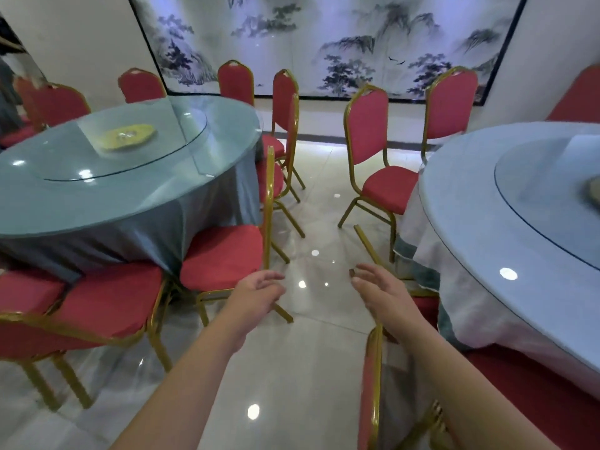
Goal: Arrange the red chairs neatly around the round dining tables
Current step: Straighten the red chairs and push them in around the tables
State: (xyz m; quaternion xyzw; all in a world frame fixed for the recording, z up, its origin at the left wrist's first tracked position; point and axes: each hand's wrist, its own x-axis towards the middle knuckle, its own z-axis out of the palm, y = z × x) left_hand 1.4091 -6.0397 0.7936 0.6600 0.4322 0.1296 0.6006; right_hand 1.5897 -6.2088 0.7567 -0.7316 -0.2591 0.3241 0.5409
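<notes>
While both arms reach fwd | L hand (259,295) loose, spread, empty, beside red chair (220,254) at teal table (130,196) | R hand (381,292) spread, empty, mid-aisle.

Bright, floor (308,352) glare, warped edges, seemingly blurred

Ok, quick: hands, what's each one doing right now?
Left hand: open, fingers relaxed, holding nothing.
Right hand: open, fingers spread, holding nothing.
</notes>
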